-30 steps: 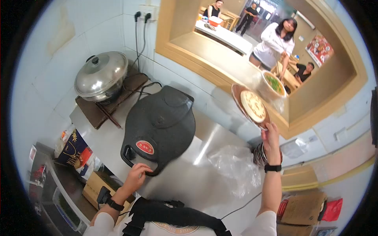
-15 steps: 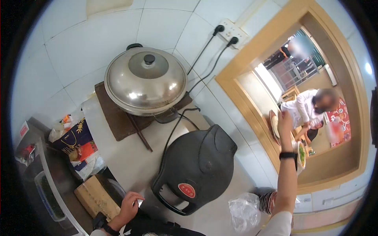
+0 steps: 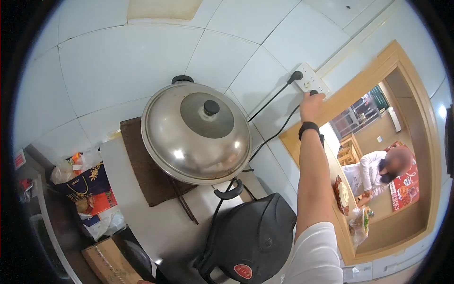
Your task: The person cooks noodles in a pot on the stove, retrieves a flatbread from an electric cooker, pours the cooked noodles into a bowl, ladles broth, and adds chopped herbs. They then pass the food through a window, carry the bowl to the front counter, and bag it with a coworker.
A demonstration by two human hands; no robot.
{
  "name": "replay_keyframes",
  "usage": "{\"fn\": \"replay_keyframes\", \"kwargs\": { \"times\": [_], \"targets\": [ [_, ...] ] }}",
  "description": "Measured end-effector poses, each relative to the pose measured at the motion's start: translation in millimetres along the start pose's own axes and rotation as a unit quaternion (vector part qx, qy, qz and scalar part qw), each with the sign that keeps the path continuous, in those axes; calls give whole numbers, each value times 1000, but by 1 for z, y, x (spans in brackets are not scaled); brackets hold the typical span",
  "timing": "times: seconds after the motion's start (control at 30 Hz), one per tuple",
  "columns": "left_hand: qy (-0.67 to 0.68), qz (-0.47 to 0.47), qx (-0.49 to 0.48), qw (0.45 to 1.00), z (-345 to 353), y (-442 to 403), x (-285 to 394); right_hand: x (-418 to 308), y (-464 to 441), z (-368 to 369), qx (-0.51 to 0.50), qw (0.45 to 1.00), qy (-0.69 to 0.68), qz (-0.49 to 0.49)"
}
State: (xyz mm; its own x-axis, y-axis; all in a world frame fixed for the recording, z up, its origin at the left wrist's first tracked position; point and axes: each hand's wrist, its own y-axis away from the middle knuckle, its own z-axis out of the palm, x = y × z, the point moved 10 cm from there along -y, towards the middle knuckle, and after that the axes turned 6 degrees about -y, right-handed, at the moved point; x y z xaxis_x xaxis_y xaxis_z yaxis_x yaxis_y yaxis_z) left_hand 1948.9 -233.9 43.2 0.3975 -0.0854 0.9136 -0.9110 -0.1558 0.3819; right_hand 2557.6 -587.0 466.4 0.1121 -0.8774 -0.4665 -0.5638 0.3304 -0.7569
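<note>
My right hand [image 3: 312,108] reaches up to the white wall socket panel [image 3: 309,78], its fingers closed around the lower black plug [image 3: 313,92]. That plug's cord runs down toward the counter. Beside it, a second black plug [image 3: 296,75] sits in the panel. Only a sliver of what looks like my left hand [image 3: 144,282] shows at the bottom edge; its fingers cannot be made out. A large electric pan [image 3: 198,137] with a domed steel lid stands on a brown board. In front of it is a black electric griddle [image 3: 255,236] with a red oval label.
Chopsticks [image 3: 184,201] lie by the brown board [image 3: 137,156]. Left of the counter are bags [image 3: 90,182] and a cardboard box [image 3: 111,262]. Through the wood-framed opening [image 3: 402,61], a person [image 3: 376,170] leans near a plate of food [image 3: 342,195] and a bagged bowl [image 3: 360,225].
My right hand has gone from the opening up to the socket and taken hold of the lower plug. My left hand has dropped almost out of view. The view has shifted up and right.
</note>
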Motion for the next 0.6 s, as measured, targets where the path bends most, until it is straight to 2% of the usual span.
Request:
{"fn": "replay_keyframes", "kwargs": {
  "times": [0.03,0.1,0.13,0.27,0.33,0.37,0.4,0.43,0.47,0.53,0.6],
  "targets": [
    [-3,-2,0,1000,3,1,-24,-11,7,-9,28,999,12,-21],
    [22,103,-52,993,15,-2,-27,-12,7,-8,29,999,8,-27],
    [10,52,-66,996,17,-4,-41,-16,8,-7,31,999,4,-37],
    [-16,117,9,993,6,-3,-11,-12,8,-2,32,999,-1,-20],
    [-81,51,70,993,-13,-2,25,20,4,7,72,995,-38,64],
    [-80,51,70,993,-15,0,25,16,2,9,72,995,-37,64],
    [-78,12,69,994,-17,1,17,38,7,23,55,953,-219,203],
    [-74,-29,68,995,-17,2,7,51,20,47,32,860,-388,329],
    [-70,-32,69,995,-17,2,5,55,15,52,29,862,-387,328],
    [-104,-3,90,991,-20,6,11,76,11,60,37,831,-427,356],
    [-86,-10,78,993,-18,11,-5,83,10,61,29,845,-404,348]
  ]
}}
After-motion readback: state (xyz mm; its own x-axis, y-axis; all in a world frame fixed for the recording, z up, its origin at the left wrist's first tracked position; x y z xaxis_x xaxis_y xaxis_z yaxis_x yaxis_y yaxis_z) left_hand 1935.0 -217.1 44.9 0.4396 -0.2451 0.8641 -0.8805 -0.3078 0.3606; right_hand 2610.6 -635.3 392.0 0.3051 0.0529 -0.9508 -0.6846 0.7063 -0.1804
